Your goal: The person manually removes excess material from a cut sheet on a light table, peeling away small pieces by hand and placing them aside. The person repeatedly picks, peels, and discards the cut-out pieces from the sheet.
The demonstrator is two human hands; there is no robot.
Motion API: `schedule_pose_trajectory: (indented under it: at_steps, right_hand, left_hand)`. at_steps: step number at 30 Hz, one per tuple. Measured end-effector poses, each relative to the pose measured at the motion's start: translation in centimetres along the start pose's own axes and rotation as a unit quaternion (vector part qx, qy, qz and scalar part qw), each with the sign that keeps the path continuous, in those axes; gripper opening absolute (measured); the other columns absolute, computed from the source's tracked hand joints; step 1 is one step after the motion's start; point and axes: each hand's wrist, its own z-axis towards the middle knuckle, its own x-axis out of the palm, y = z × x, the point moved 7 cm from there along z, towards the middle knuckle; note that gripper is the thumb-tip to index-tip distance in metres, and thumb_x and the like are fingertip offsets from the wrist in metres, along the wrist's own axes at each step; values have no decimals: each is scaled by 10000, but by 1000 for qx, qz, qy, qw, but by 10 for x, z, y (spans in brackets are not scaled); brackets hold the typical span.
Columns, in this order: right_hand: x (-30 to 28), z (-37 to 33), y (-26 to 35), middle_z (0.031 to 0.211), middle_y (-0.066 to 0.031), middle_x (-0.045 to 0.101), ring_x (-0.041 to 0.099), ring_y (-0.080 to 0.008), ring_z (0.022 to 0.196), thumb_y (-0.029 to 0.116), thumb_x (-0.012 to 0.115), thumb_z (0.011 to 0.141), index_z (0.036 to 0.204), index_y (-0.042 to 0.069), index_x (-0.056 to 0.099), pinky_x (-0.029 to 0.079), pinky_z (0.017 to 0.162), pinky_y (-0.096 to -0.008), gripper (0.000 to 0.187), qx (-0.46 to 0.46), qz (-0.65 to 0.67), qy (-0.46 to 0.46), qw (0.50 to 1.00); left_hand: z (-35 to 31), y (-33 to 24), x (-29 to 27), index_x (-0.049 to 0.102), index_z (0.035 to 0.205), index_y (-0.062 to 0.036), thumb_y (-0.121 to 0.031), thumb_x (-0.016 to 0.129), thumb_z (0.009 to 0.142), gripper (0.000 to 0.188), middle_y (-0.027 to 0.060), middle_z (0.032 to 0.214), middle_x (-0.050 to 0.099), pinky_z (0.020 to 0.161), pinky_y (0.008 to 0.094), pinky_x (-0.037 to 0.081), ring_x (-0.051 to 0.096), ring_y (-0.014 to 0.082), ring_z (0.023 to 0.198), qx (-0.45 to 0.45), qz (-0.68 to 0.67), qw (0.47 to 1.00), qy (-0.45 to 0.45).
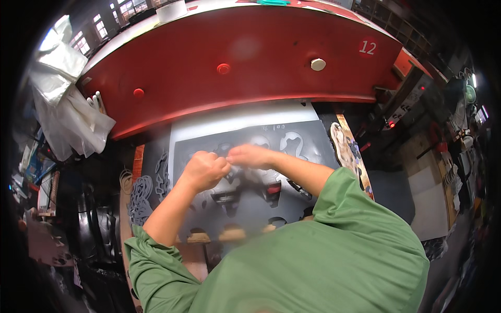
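a: so, what step does this look like to you?

b: probably handwork at the dark grey sheet (320, 143), the one full of cut-out openings. both hands are over it, likely picking at something small.

a: where's the sheet lying?

b: in front of the person, partly over a white board (209, 125), just below the wide red panel (182, 86). grey looped strips (140, 199) lie beyond its left side.

a: and what would the next move call for?

b: i'd say a fine pinch with one hand while the other steadies, without dragging the sheet out of place. thin bits between the openings could catch or tear.

a: now the grip. how far open?

b: the left hand (207, 171) has its fingers curled in, almost a fist. the right hand (251, 156) reaches across, fingertips meeting the left's or very nearly, its fingers bent downward.

a: holding anything?

b: can't tell. their fingertips blur together, so a small piece could be hidden between them. i can't tell whether either is closed on something, or whether they touch the sheet below.
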Motion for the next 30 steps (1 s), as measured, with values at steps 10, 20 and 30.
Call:
schedule_pose_trajectory:
  at_steps: [10, 20, 30]
  right_hand:
    - [-1, 3, -27, 1009, -20, 579, 504, -136, 936, 392, 531, 936, 1113, 78, 597, 442, 827, -311, 367, 40, 16, 42, 998]
    - [1, 1, -8, 655, 80, 404, 320, -27, 553, 271, 568, 946, 842, 113, 580, 263, 491, -200, 189, -62, 196, -82, 975]
    - [17, 5, 6, 657, -24, 505, 459, -137, 604, 271, 552, 941, 826, 45, 573, 388, 561, -285, 255, -142, 76, -217, 963]
  left_hand:
    - [-6, 8, 11, 575, 714, -112, -132, 636, 765, 82, 53, 642, 543, 523, 387, 472, 573, 274, 586, -91, -170, 981, -29]
    - [-35, 25, 54, 510, 687, 7, -44, 625, 839, 198, 83, 625, 486, 556, 302, 386, 469, 186, 581, -365, -428, 798, -217]
    - [-71, 31, 103, 467, 669, -56, -54, 591, 875, 241, -27, 671, 460, 580, 253, 367, 434, 96, 628, -498, -625, 493, -343]
